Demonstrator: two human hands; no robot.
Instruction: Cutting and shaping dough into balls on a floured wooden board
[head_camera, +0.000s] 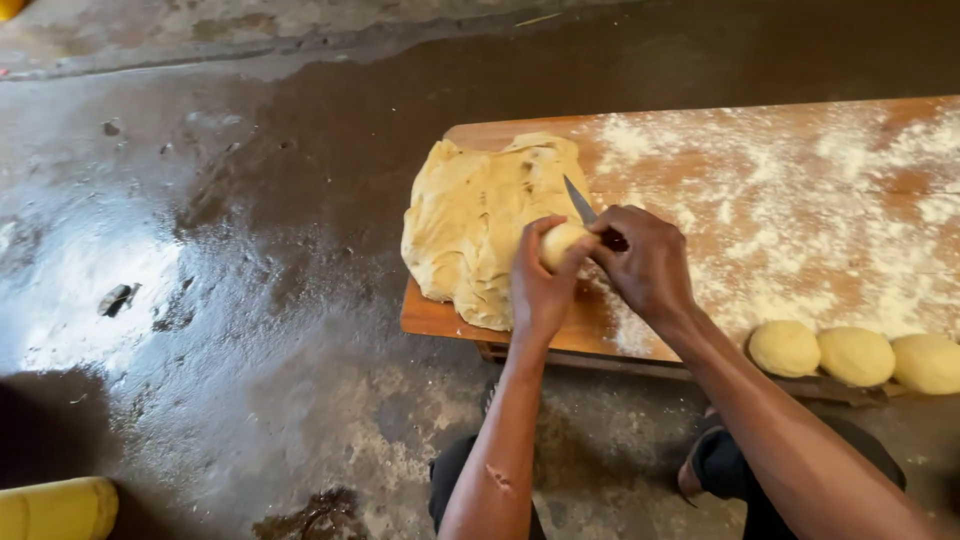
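Our left hand (540, 285) is curled closed around a small dough piece (560, 243), thumb and fingers wrapping it just above the near edge of the floured worktop (800, 200). Our right hand (648, 262) is clenched on the knife (580, 202), the handle hidden in our fist. The blade's long axis slants up and to the left, tip over the big dough mass (480, 225); it seems to touch the small piece. Three dough balls (855, 355) sit at the near edge.

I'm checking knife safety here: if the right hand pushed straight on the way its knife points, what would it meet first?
The right hand aims the knife up and left, so it would probably meet the big dough mass first; depth is unclear.
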